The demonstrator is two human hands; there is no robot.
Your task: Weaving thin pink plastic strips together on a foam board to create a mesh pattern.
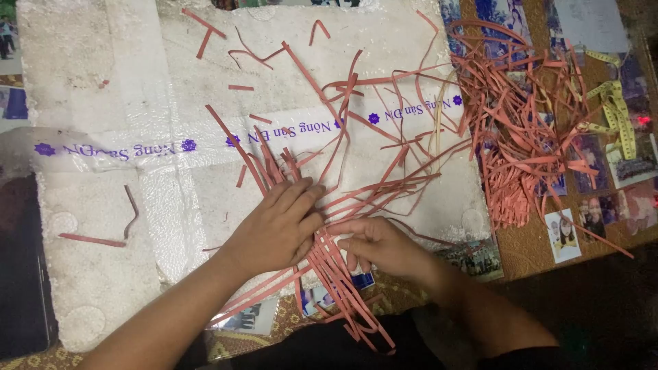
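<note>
we gather thin salmon-pink paper strips (343, 267) on the white foam board (89, 274).
left hand (277, 229) presses flat, grip open; right hand (377, 247) pinches strips; next, we judge, calls for aligning them.

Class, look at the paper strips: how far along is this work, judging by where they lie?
Done: a bundle of pink strips lies gathered under both hands. In hand: the left hand presses it flat on the white foam board; the right hand steadies its side. Left: scattered strips on the board and a tangled pile to the right.
</note>
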